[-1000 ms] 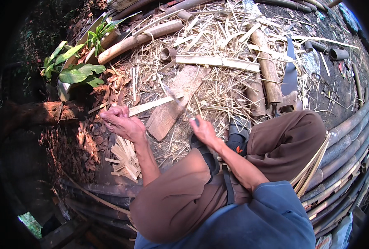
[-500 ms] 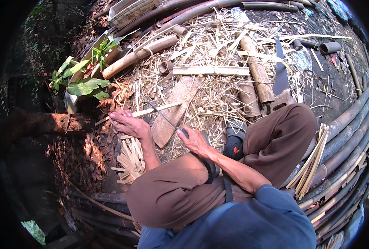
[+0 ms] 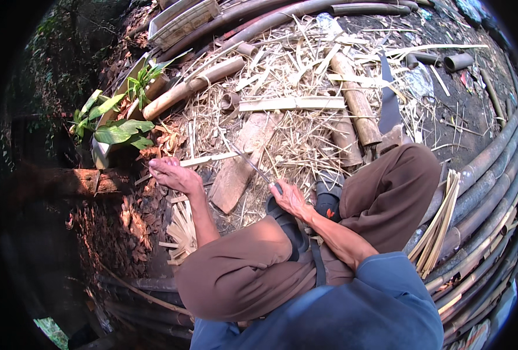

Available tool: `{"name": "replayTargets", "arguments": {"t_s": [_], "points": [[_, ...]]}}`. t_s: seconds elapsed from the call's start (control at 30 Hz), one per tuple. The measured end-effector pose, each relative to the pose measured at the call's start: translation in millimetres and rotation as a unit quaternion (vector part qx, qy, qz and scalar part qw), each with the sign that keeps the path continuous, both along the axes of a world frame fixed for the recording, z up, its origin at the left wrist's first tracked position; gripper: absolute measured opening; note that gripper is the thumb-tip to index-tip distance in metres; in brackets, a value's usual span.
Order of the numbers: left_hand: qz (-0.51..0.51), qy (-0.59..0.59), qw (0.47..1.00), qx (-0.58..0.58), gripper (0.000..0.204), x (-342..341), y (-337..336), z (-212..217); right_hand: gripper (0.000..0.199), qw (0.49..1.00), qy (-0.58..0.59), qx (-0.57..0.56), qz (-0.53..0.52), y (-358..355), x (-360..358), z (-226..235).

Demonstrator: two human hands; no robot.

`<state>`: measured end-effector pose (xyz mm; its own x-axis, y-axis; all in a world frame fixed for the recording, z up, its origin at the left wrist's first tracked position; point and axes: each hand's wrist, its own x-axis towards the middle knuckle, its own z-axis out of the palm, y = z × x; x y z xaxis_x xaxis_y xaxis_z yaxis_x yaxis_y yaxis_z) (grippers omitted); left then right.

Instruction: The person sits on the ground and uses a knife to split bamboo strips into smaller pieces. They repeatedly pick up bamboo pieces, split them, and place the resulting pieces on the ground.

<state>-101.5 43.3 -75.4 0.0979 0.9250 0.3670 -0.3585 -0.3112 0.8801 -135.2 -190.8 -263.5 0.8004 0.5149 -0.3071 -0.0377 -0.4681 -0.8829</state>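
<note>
I sit with my knees drawn up over a litter of bamboo shavings. My left hand (image 3: 174,175) is closed on the end of a pale bamboo strip (image 3: 215,157), which reaches right towards a flat wooden block (image 3: 241,166). My right hand (image 3: 291,199) rests by my knee and grips the handle of a thin knife (image 3: 250,165). Its blade slants up and to the left across the block, close to the strip.
Long bamboo poles (image 3: 492,175) curve along the right, with a bundle of split strips (image 3: 436,227) leaning by my right leg. Short bamboo sections (image 3: 358,105), a flat slat (image 3: 291,104) and a dark broad blade (image 3: 387,102) lie ahead. A green plant (image 3: 116,125) and a log (image 3: 72,182) are at left; short strips (image 3: 183,233) are piled below my left arm.
Both hands stay almost in place, still holding the strip and the knife. The right hand has drawn slightly back towards my knee, and the view has shifted a little.
</note>
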Motion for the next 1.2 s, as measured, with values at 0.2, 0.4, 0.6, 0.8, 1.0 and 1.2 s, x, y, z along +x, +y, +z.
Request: {"name": "replayTargets", "arguments": {"t_s": [0.2,0.4,0.6,0.8,1.0,1.2], "points": [[-0.062,-0.006,0.998,-0.004,0.038,5,-12,-5,0.048,0.998,0.031,-0.009,-0.044,-23,11,-40],[-0.135,0.232,0.958,-0.100,0.063,-8,-7,-133,0.053,0.996,0.071,-0.006,-0.055,-13,14,-55],[-0.177,0.216,0.945,-0.169,0.096,-9,6,-103,0.045,0.958,0.248,0.080,-0.122,-22,5,-46],[-0.376,-0.017,0.908,-0.182,0.050,-25,12,-56,0.044,0.947,0.275,0.096,-0.132,-12,3,-49],[-0.216,0.326,0.920,-0.017,0.027,-32,20,-122,0.057,0.962,0.241,0.082,-0.103,-5,2,-34],[-0.158,0.270,0.934,0.171,0.036,-14,43,-68,0.068,0.986,0.152,0.006,-0.064,-4,2,-47]]}}
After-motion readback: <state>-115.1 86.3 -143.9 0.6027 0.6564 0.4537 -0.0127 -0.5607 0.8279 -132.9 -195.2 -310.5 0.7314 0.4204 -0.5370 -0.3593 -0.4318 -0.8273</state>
